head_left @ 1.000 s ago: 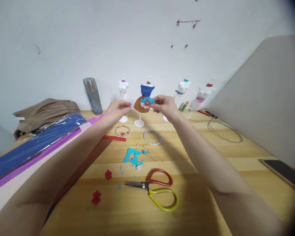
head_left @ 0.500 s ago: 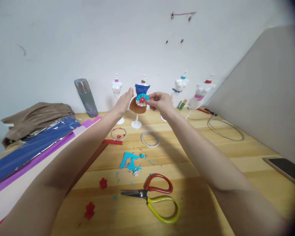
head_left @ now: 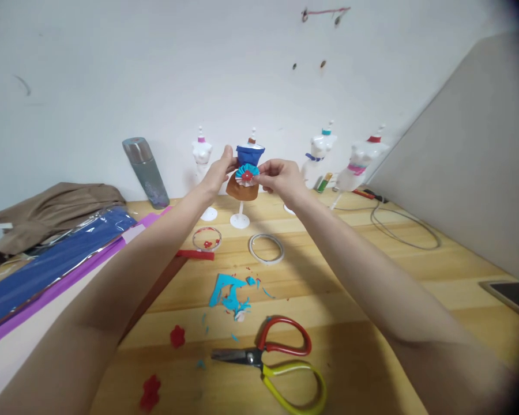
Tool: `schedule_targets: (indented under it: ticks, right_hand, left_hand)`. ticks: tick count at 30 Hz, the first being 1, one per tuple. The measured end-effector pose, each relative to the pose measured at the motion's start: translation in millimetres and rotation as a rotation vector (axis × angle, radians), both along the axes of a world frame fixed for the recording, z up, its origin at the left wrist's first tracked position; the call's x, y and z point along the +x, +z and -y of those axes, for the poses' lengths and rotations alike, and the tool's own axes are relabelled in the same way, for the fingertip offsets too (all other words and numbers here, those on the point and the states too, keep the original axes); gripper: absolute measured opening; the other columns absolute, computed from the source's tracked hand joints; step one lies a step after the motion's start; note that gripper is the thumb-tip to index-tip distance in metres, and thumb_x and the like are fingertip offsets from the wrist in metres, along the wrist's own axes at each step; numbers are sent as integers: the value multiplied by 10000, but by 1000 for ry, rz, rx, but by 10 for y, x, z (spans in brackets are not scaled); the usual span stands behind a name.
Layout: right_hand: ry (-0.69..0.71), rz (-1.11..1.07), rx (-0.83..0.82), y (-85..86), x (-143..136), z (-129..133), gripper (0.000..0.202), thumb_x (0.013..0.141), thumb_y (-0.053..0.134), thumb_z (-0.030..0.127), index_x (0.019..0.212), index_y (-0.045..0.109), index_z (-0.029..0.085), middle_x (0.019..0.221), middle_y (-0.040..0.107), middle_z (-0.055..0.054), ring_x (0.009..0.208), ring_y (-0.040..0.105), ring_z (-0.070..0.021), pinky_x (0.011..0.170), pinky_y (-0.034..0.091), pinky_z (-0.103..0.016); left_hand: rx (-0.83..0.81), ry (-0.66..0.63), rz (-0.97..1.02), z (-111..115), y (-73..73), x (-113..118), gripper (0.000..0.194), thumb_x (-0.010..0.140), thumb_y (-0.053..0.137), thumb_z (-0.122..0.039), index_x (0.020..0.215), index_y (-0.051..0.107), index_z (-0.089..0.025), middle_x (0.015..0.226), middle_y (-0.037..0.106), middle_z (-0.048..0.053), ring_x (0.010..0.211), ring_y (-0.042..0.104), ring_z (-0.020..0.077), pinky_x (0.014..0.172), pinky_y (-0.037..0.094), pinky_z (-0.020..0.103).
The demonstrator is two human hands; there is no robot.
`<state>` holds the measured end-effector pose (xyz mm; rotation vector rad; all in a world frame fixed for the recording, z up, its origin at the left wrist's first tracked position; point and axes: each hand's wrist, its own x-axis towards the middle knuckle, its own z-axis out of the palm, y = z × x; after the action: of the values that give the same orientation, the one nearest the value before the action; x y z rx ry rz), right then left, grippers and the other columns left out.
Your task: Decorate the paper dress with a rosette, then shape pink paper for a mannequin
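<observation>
My right hand (head_left: 263, 177) closes thumb and fingertips on the edge of a rosette (head_left: 247, 175), pleated in blue and pale pink around a red center, at the waist of a small form (head_left: 241, 206). My left hand (head_left: 230, 167) is at the other side of the waist, thumb raised; its fingertips are partly hidden, and I cannot tell whether they grip. The form stands upright on its round white base, in a blue top (head_left: 250, 154) and a brown skirt (head_left: 242, 190), the rosette in front between the two.

A form with a pink collar (head_left: 202, 153) stands near my left hand; beyond my right stand one with a teal collar (head_left: 322, 145) and one with a red collar (head_left: 367, 154). A flask (head_left: 146, 173) leans by the wall, near brown cloth (head_left: 58, 214) and a blue packet (head_left: 56, 265).

Below my hands on the wooden table (head_left: 350, 282), a ring with red bits (head_left: 194, 237) lies beside a white ring (head_left: 251, 253). Nearer me are blue scraps (head_left: 230, 300), two red cutouts (head_left: 177, 336) and scissors (head_left: 254, 357) with one red handle and one yellow, blades pointing left. A phone (head_left: 512, 297) lies at the far right, and a gray cable (head_left: 415, 245) loops near the wall.
</observation>
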<state>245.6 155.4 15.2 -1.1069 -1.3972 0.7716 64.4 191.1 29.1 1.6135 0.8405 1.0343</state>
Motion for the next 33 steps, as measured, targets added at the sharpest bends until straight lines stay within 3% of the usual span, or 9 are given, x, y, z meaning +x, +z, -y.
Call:
schedule_targets:
  ticks: [6,16,25,33]
  right_hand:
    - [-11,-59,-16,-37,-4,-18,193,653,841,178,675,654,217,559,569,25,482,402,-93,473,314,-276]
    - [-1,-101,-2,-133,-28,-85,243,619,880,257,693,656,200,527,554,49,467,386,-78,470,287,-263]
    - [11,-120,-1,-215,-9,-14,259,593,848,348,691,660,198,526,546,44,475,384,-79,476,273,-260]
    - [39,-35,92,-206,35,35,221,625,830,328,698,648,225,614,593,24,562,441,-114,531,328,-276]
  left_hand:
    - [-30,13,56,-64,-62,4,690,1044,315,-677,1076,756,-149,1253,763,144,1401,581,337,1256,331,476]
    - [-1,16,59,-69,-82,-10,620,1001,392,-688,1008,742,-176,1283,756,151,1384,598,328,1225,389,449]
    - [18,17,7,-128,-169,-48,690,1004,348,-735,1162,751,-197,1358,741,121,1435,570,320,1270,349,496]
    - [-27,41,66,-81,-212,-73,610,999,450,-695,1094,762,-179,1277,767,154,1368,632,334,1212,424,479]
